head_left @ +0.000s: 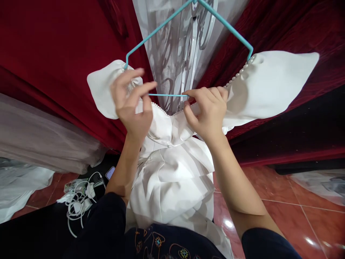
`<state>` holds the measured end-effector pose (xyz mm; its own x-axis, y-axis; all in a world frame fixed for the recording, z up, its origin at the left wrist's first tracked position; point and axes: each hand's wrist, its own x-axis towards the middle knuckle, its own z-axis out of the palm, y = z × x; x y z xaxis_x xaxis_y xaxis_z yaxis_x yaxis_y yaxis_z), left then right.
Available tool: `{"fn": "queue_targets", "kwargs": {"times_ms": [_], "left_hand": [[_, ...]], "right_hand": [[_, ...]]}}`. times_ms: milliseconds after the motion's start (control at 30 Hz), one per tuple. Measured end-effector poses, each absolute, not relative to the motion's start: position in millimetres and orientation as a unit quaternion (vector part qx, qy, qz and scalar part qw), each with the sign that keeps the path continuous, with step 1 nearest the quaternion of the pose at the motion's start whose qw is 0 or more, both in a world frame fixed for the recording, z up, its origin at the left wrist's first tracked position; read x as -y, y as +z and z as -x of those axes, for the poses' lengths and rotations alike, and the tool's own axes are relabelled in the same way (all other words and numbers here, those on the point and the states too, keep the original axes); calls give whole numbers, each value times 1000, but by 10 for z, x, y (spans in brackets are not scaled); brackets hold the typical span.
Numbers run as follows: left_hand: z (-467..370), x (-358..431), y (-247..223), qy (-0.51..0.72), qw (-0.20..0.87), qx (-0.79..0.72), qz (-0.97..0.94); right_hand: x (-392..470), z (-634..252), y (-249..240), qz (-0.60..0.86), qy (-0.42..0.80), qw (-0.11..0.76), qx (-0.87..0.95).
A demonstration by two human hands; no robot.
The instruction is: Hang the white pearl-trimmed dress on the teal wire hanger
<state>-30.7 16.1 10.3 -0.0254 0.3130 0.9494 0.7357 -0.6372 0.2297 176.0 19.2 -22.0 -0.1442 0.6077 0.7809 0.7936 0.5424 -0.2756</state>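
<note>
A white dress (172, 172) with a pearl-trimmed neckline and puffed off-shoulder sleeves hangs on a thin turquoise hanger (228, 26). My left hand (134, 104) is in front of the left sleeve and the end of the hanger's lower bar. Its fingers are spread and slightly blurred, with nothing visible between them. My right hand (208, 111) is closed at the right side of the neckline, fingers curled over the pearl edge beside the bar. The cloth under those fingertips is hidden. Below, the bodice and skirt drape down toward my body.
Dark red curtains (67, 46) hang on both sides, with a white ornate metal frame (192, 46) between them. Tangled white cables (78, 208) and a phone (110, 173) lie on a black surface at lower left. Red tiles (283, 190) cover the floor.
</note>
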Motion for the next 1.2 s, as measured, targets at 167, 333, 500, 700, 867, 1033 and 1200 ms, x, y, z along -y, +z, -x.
{"fn": "queue_targets", "kwargs": {"times_ms": [167,333,500,700,867,1033,1200], "left_hand": [[702,-410,161,-580,194,440,657],[880,-575,320,-605,47,455,651],[1316,-643,368,-683,44,472,555],[1714,-511,-23,-535,-65,534,652],[1191,-44,4,-350,-152,457,804],[709,117,166,-472,-15,363,803],[564,-62,170,-479,79,436,757]], "right_hand": [[-202,-1795,-159,478,-88,445,752],[-171,-1863,-126,484,-103,442,748],[-177,-1852,-104,478,-88,451,749],[-111,-1754,-59,450,-34,454,768],[-109,-1720,-65,463,-36,446,765],[-175,-1757,-64,470,-30,442,763],[-138,-1830,-80,451,-62,444,772]]}}
